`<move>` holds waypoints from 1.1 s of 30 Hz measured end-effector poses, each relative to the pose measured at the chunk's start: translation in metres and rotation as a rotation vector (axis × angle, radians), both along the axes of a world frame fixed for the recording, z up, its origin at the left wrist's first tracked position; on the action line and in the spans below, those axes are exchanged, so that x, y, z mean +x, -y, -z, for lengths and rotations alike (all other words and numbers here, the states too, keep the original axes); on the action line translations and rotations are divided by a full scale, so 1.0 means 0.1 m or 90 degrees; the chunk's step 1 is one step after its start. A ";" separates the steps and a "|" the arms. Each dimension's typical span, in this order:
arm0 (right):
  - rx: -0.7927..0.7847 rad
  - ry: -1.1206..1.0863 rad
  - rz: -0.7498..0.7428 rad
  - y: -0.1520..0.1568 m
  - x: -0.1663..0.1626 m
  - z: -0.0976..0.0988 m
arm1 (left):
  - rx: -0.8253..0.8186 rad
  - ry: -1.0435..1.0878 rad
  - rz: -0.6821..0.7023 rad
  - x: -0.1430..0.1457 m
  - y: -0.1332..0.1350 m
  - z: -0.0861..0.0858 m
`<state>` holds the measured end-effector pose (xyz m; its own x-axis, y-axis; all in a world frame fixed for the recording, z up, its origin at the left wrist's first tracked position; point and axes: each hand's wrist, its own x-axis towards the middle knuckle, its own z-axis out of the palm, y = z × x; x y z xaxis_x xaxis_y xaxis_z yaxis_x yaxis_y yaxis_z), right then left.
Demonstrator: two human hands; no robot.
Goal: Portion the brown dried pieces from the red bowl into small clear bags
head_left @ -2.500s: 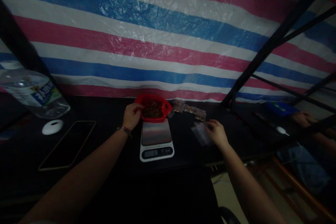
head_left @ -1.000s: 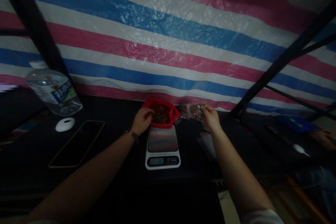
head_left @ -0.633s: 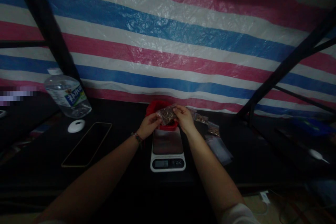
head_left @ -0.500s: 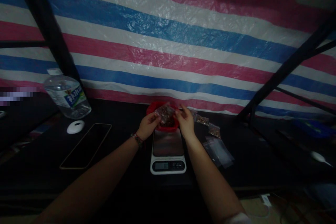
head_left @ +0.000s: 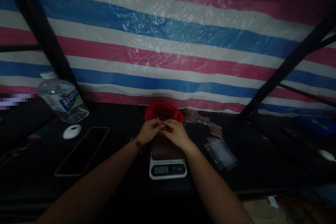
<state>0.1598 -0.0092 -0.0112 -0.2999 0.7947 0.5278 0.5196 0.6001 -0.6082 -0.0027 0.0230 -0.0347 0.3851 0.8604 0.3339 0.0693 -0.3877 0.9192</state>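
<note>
Head view: a small clear bag point(head_left: 159, 120), mostly hidden, is pinched between left hand point(head_left: 149, 131) and right hand point(head_left: 176, 132) — red container point(head_left: 150, 111) at twelve o'clock, scale point(head_left: 168, 153) at six, filled packets point(head_left: 203, 120) near three — even, gentle pressure, bag held level, should serve best

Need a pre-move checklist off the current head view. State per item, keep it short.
1. Scale display: ok, appears to show 0.0.
2. Weighing plate unloaded: cannot tell, hands cover its back part.
3. Grip: cannot tell; left hand and right hand meet, and their fingers hide most of whatever is between them.
4. Filled bags off the scale: ok, lying to its right.
5. Flat clear bags fanned out singly: not ok, they overlap.
6. Phone off the scale: ok, left of it.
</note>
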 end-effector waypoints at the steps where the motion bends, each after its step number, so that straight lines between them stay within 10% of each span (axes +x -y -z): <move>1: -0.004 -0.004 0.000 -0.01 0.01 0.00 | -0.003 -0.003 0.003 0.00 0.00 -0.01; 33: -0.048 0.016 0.039 0.02 0.03 -0.05 | 0.096 -0.125 0.037 -0.03 0.02 -0.01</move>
<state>0.1630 -0.0116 -0.0058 -0.2620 0.8489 0.4590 0.5702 0.5199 -0.6361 -0.0058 0.0211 -0.0336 0.5029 0.7806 0.3711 0.2138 -0.5284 0.8217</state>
